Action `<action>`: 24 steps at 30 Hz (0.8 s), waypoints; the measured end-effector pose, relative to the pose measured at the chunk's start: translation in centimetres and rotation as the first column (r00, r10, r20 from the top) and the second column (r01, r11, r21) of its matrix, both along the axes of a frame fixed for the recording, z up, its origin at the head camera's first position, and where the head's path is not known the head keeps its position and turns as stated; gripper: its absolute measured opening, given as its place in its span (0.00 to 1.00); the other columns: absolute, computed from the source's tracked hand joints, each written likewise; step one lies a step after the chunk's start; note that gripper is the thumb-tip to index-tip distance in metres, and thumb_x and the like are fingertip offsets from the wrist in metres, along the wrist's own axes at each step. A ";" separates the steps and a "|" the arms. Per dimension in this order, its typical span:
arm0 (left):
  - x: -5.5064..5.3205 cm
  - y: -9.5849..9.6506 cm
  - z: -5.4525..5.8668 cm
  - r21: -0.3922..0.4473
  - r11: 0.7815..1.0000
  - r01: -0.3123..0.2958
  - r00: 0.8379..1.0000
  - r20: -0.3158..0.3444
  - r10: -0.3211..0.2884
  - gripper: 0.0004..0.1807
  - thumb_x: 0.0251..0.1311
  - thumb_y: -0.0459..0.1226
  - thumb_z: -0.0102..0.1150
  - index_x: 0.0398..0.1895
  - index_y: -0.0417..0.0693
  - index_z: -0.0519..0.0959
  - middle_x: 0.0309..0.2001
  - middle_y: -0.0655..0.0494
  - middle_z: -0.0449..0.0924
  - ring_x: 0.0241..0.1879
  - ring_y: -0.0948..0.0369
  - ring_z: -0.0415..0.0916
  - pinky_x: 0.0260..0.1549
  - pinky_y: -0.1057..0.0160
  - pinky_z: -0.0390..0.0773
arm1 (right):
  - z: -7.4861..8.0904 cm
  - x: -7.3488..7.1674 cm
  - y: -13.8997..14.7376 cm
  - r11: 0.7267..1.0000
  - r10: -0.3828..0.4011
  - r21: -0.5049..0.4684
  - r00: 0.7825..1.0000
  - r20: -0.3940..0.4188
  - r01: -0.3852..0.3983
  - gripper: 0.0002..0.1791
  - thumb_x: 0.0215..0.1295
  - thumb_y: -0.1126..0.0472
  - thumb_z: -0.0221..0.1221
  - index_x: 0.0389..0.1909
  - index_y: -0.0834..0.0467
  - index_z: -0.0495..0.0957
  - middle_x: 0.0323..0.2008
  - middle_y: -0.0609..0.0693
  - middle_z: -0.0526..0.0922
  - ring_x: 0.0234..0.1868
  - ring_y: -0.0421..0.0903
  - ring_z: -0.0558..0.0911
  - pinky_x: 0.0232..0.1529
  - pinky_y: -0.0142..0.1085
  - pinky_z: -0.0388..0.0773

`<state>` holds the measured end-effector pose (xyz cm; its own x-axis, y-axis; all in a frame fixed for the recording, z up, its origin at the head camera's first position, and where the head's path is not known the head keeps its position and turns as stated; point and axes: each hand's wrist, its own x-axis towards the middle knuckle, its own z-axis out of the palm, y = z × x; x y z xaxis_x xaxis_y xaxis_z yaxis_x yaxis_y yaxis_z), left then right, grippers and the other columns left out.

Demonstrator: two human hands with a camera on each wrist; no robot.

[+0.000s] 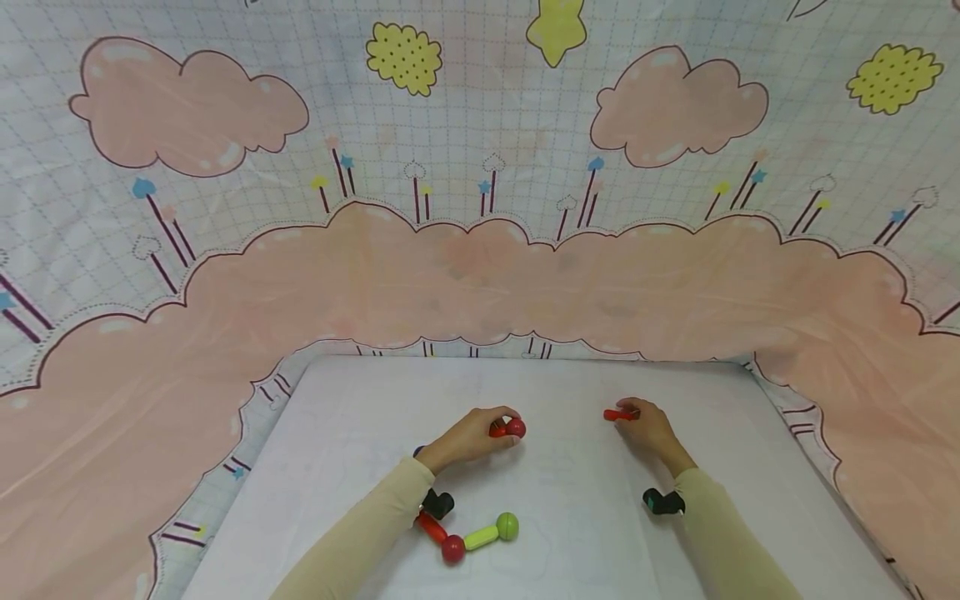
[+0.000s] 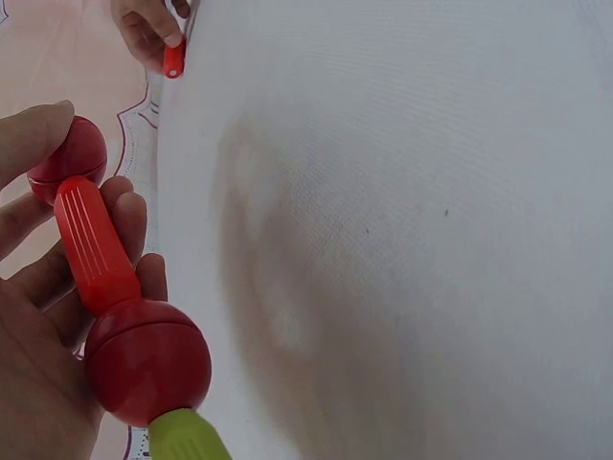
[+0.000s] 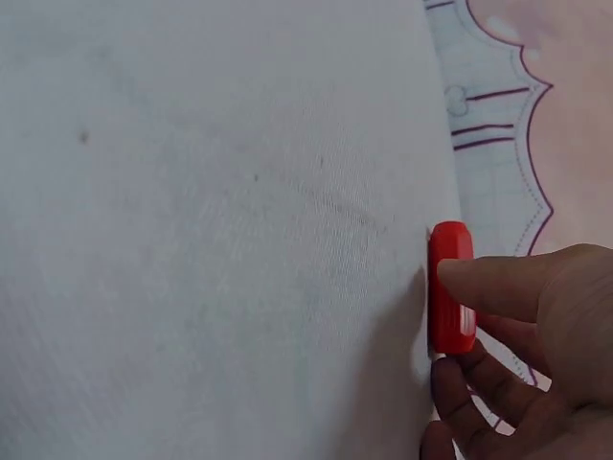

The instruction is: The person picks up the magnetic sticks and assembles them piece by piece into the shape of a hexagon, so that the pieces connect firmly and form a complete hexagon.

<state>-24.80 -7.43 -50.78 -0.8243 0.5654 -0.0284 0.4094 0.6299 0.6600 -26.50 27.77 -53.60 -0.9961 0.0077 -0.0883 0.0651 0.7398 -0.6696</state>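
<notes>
My left hand [image 1: 474,435] grips a linked toy piece above the table. In the left wrist view, the thumb presses a red ball [image 2: 79,153], from which a red rod [image 2: 94,244] leads to a second red ball [image 2: 148,362]. A green rod [image 2: 187,437] sticks out of that ball and runs off the frame's edge. To the right, my right hand [image 1: 651,427] pinches a loose red rod [image 3: 450,238] between thumb and fingers, at the white tabletop.
Nearer me on the white table [image 1: 577,533] lie a red ball [image 1: 453,549], a green rod [image 1: 481,537] and a green ball [image 1: 507,526], joined in a row. A red rod [image 1: 431,527] joins them, partly hidden by the left wrist. Patterned cloth [image 1: 480,283] hangs behind the table.
</notes>
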 end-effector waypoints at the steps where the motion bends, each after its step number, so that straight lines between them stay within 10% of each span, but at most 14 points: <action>1: 0.0 0.0 0.0 0.001 1.000 0.000 1.000 0.000 0.000 0.22 0.65 0.47 0.61 0.61 0.58 0.74 0.44 0.56 0.82 0.41 0.64 0.74 0.40 0.67 0.76 | 0.0 0.0 0.1 1.000 0.003 0.001 1.000 -0.002 -0.003 0.19 0.64 0.65 0.60 0.56 0.65 0.75 0.53 0.66 0.79 0.52 0.60 0.76 0.57 0.56 0.72; 24: 0.2 -0.1 0.1 0.013 1.000 -0.001 1.000 -0.011 0.001 0.21 0.64 0.46 0.62 0.60 0.56 0.75 0.44 0.55 0.82 0.41 0.63 0.74 0.41 0.65 0.77 | 0.8 1.6 -1.8 0.997 0.044 -0.058 0.999 0.007 -0.043 0.16 0.64 0.63 0.63 0.51 0.63 0.79 0.48 0.61 0.81 0.49 0.55 0.77 0.55 0.52 0.74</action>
<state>-24.63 -7.48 -50.63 -0.8251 0.5649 -0.0123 0.4158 0.6218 0.6637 -24.89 25.99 -52.84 -0.9945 -0.0409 -0.0960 0.0397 0.7024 -0.7107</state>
